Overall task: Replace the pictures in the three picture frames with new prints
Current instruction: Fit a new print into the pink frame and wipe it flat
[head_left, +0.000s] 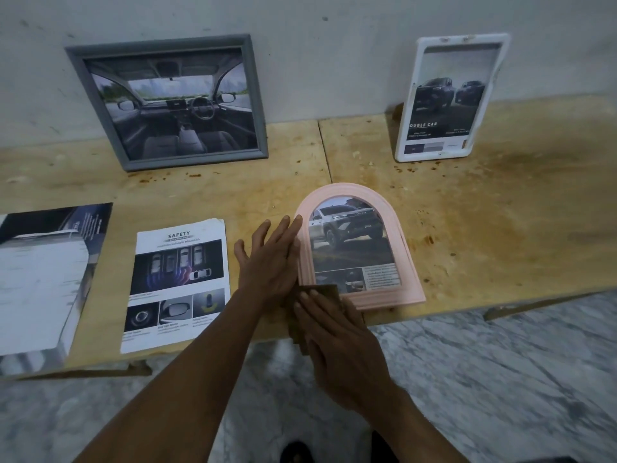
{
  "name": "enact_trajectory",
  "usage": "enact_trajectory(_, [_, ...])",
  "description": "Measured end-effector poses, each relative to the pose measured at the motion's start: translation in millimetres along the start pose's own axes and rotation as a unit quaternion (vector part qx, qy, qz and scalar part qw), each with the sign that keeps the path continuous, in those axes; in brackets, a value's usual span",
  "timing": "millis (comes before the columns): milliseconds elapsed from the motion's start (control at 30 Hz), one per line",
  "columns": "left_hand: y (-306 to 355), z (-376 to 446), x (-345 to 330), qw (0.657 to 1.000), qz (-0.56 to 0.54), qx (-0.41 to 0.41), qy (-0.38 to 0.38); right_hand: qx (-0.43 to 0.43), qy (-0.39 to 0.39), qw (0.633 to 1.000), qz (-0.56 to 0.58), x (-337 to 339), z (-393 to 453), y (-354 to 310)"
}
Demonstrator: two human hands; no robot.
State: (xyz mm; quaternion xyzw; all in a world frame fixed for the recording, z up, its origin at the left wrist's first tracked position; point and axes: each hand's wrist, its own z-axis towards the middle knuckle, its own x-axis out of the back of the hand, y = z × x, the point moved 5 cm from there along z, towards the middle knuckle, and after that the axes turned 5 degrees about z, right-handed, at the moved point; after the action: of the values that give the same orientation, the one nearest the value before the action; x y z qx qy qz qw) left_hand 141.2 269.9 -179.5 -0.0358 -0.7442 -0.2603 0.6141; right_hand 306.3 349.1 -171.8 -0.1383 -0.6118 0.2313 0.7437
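A pink arched frame (405,262) lies flat near the table's front edge with a pickup-truck print in it. My left hand (267,259) rests flat against its left side, fingers straight. My right hand (334,342) lies with straight fingers on a brown board (322,292) at the frame's lower left corner. A grey frame (113,128) with a car-interior picture leans on the wall at the back left. A white frame (404,135) with a dark car print leans at the back right. A "SAFETY" print (177,282) and a larger print (43,279) lie to the left.
The wooden table (500,212) is stained, and its front edge runs just below the pink frame. Grey marble floor (500,379) lies beneath. The wall (334,61) stands close behind the leaning frames.
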Motion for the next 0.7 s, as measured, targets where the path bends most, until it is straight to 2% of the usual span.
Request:
enact_trajectory(167, [-0.4, -1.6, 1.7, 1.0, -0.013, 0.0, -0.027, -0.04, -0.053, 0.997, -0.029, 0.3, 31.7, 9.5])
enact_trajectory(333, [-1.1, 0.2, -0.2, 0.999, -0.029, 0.007, -0.043, -0.044, -0.109, 0.993, -0.005, 0.1, 69.3, 24.0])
enact_trajectory(500, [-3.2, 0.5, -2.7, 0.997, -0.017, -0.01, -0.076, -0.021, -0.099, 0.995, 0.018, -0.4, 96.4, 35.4])
enact_trajectory(633, [-6.9, -0.7, -1.8, 0.997, -0.074, 0.013, -0.025, -0.013, -0.081, 0.995, 0.055, -5.3, 111.1, 45.4])
enact_trajectory(700, [-5.0, -3.2, 0.6, 0.998, -0.066, 0.004, -0.007, -0.011, -0.062, 0.995, 0.076, -6.2, 122.0, 52.5])
